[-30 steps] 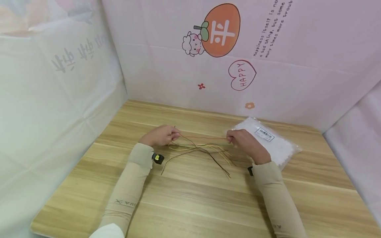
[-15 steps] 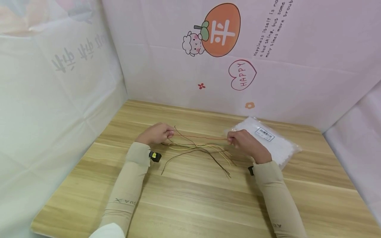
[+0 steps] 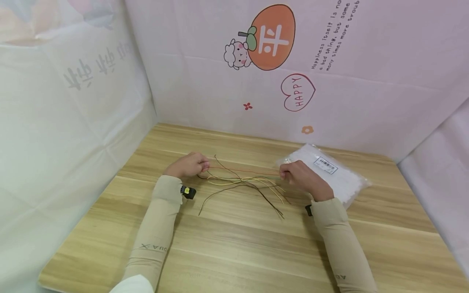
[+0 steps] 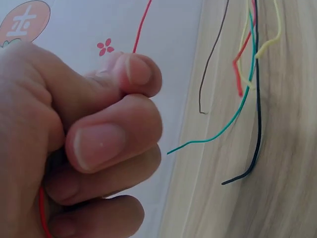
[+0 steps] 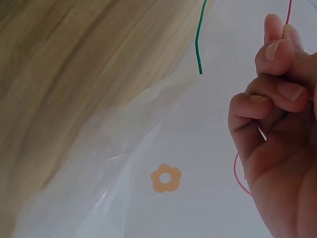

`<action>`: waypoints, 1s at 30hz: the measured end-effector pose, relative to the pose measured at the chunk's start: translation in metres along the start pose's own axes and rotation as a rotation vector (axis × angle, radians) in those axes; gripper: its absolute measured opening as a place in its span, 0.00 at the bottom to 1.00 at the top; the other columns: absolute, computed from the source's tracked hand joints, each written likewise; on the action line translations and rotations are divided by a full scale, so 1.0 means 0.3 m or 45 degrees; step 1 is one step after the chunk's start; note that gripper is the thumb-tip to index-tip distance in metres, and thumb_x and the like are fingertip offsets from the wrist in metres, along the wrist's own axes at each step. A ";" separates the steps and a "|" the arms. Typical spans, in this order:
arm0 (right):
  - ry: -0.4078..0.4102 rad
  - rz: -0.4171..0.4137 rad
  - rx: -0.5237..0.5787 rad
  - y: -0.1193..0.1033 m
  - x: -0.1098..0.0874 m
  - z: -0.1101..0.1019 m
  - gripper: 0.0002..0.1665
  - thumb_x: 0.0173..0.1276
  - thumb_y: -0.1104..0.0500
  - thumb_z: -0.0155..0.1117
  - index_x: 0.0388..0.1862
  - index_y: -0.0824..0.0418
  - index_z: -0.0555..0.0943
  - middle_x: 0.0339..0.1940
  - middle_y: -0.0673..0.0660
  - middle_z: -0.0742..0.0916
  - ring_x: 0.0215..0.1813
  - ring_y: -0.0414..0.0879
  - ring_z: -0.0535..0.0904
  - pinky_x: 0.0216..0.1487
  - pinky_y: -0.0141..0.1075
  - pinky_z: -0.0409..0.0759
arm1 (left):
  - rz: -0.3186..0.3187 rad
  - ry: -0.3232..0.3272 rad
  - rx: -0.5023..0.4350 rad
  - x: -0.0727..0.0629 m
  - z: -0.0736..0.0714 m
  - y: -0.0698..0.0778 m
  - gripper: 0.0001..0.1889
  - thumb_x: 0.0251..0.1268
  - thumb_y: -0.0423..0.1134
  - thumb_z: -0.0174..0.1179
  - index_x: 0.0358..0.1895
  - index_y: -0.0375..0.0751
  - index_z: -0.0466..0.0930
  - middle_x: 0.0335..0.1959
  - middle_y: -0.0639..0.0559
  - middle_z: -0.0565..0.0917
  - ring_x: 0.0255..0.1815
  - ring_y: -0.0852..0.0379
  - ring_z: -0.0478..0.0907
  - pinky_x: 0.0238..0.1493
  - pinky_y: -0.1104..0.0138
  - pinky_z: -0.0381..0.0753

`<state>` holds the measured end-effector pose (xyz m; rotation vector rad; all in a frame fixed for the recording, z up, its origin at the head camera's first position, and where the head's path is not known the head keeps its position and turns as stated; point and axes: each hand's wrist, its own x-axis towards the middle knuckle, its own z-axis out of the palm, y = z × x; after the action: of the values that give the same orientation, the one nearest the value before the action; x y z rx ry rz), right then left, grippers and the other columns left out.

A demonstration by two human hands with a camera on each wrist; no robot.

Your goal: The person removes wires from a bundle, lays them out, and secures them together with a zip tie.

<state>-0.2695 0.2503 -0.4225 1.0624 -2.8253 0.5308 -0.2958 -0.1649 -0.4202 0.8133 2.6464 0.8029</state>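
A thin red wire (image 3: 243, 169) is stretched nearly straight between both hands above the table. My left hand (image 3: 192, 164) pinches one end between thumb and index finger, the other fingers curled in; in the left wrist view a red tail (image 4: 42, 213) shows below the palm. The other end is pinched by my right hand (image 3: 304, 177), and the red wire (image 5: 289, 12) rises from its fingertips. Just nearer than the taut wire lies a loose bundle of wires (image 3: 258, 179), crossing near the middle. Green (image 4: 218, 136), black (image 4: 259, 124) and yellow wires (image 4: 275, 37) hang beside my left hand in its view.
A clear plastic bag (image 3: 346, 185) of white contents with a barcode label (image 3: 325, 165) lies behind and right of my right hand. The wooden table (image 3: 234, 244) meets a printed cloth backdrop (image 3: 205, 93) at the back. White cloth (image 3: 73, 134) hangs at the left.
My left hand has moved left, drawing the red wire straighter and away from the bundle. A dark wire end that was by its fingers now stands apart. My right hand has barely moved.
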 end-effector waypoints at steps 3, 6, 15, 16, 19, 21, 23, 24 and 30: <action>-0.003 -0.012 -0.020 0.000 0.004 0.004 0.19 0.58 0.80 0.55 0.25 0.57 0.80 0.23 0.47 0.80 0.29 0.39 0.71 0.36 0.34 0.73 | -0.015 -0.015 0.009 -0.003 -0.002 -0.014 0.20 0.83 0.35 0.48 0.23 0.45 0.72 0.19 0.58 0.66 0.20 0.61 0.60 0.31 0.68 0.65; -0.002 -0.036 -0.032 -0.003 0.006 0.007 0.19 0.58 0.80 0.57 0.25 0.56 0.80 0.23 0.47 0.81 0.29 0.39 0.71 0.35 0.34 0.73 | -0.046 -0.028 0.021 -0.010 -0.006 -0.028 0.20 0.84 0.37 0.48 0.25 0.42 0.75 0.18 0.59 0.67 0.19 0.62 0.60 0.28 0.68 0.64; -0.087 0.023 -0.033 -0.018 0.005 0.010 0.18 0.59 0.78 0.56 0.24 0.56 0.80 0.21 0.46 0.79 0.27 0.38 0.70 0.32 0.31 0.71 | -0.225 -0.033 -0.007 -0.058 -0.023 -0.072 0.16 0.74 0.31 0.44 0.24 0.44 0.71 0.18 0.58 0.65 0.21 0.60 0.61 0.32 0.66 0.65; -0.100 0.036 -0.032 -0.018 0.005 0.011 0.18 0.60 0.78 0.56 0.23 0.56 0.79 0.21 0.46 0.78 0.27 0.38 0.70 0.32 0.31 0.71 | -0.240 -0.028 -0.013 -0.060 -0.024 -0.074 0.16 0.73 0.31 0.43 0.23 0.45 0.70 0.18 0.58 0.65 0.21 0.60 0.60 0.31 0.66 0.64; -0.114 0.040 -0.030 -0.014 0.008 0.017 0.18 0.63 0.76 0.56 0.23 0.56 0.80 0.21 0.45 0.78 0.26 0.38 0.69 0.32 0.31 0.71 | -0.236 -0.010 -0.026 -0.053 -0.022 -0.075 0.18 0.77 0.33 0.43 0.23 0.46 0.71 0.18 0.58 0.65 0.20 0.61 0.59 0.29 0.67 0.63; -0.105 0.024 -0.021 -0.012 0.011 0.021 0.18 0.63 0.76 0.57 0.22 0.56 0.79 0.20 0.45 0.77 0.26 0.38 0.68 0.32 0.31 0.70 | -0.215 0.007 -0.022 -0.045 -0.023 -0.064 0.19 0.80 0.35 0.44 0.25 0.44 0.75 0.19 0.58 0.67 0.20 0.61 0.59 0.27 0.68 0.63; -0.111 0.036 -0.004 -0.013 0.011 0.020 0.17 0.66 0.74 0.58 0.22 0.56 0.79 0.20 0.45 0.76 0.26 0.37 0.68 0.32 0.31 0.69 | -0.199 0.015 -0.012 -0.037 -0.022 -0.050 0.19 0.81 0.36 0.44 0.29 0.40 0.80 0.20 0.57 0.69 0.20 0.61 0.60 0.26 0.68 0.63; -0.121 0.059 0.013 -0.016 0.010 0.019 0.17 0.69 0.73 0.60 0.23 0.56 0.80 0.20 0.45 0.76 0.26 0.37 0.68 0.31 0.31 0.69 | -0.191 0.015 -0.005 -0.034 -0.022 -0.041 0.19 0.82 0.37 0.45 0.31 0.39 0.82 0.20 0.57 0.69 0.20 0.61 0.60 0.26 0.68 0.63; -0.171 0.234 0.078 -0.039 -0.002 -0.003 0.08 0.76 0.55 0.69 0.36 0.56 0.88 0.24 0.46 0.85 0.26 0.37 0.75 0.32 0.34 0.75 | -0.140 0.007 -0.018 -0.015 -0.014 0.011 0.19 0.78 0.37 0.45 0.35 0.39 0.87 0.25 0.55 0.77 0.19 0.61 0.60 0.25 0.68 0.63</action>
<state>-0.2614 0.2428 -0.4184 0.8834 -3.0637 0.5854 -0.2925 -0.1670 -0.4147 0.6565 2.6610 0.7954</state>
